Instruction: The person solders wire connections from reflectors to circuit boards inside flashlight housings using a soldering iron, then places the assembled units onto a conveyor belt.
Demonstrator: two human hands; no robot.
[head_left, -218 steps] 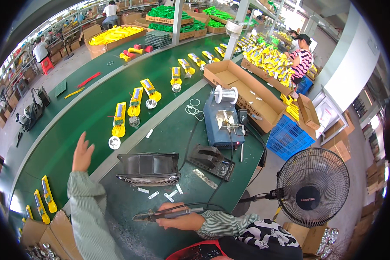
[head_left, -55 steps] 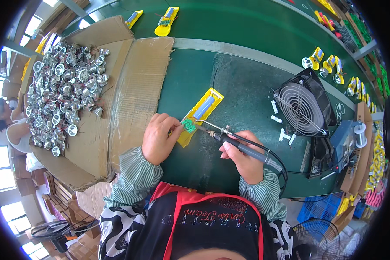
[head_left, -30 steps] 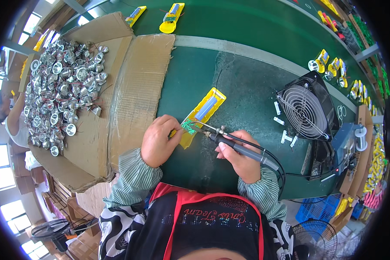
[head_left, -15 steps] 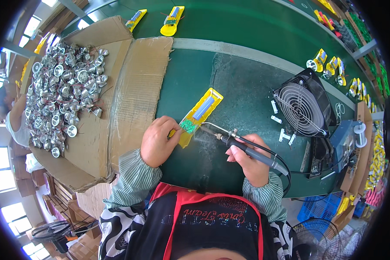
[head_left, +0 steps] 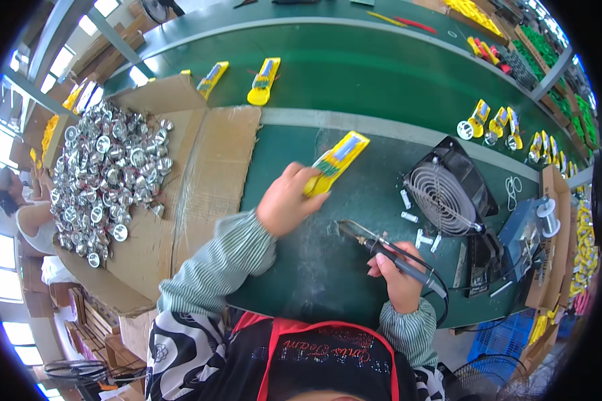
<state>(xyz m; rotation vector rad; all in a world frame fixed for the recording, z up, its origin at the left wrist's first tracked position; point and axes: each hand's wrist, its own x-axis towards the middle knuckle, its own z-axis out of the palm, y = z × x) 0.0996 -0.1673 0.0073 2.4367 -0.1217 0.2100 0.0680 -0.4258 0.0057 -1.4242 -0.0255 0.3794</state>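
Yellow part gripped by left hand, lifted off green bench. Soldering iron clutched in right hand (tip clear of part). Soldering looks done; part not yet put on belt.

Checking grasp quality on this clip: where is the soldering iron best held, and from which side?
By the dark handle of the soldering iron, from the near side, where the right hand holds it. The metal tip points up-left toward the yellow part in the left hand.
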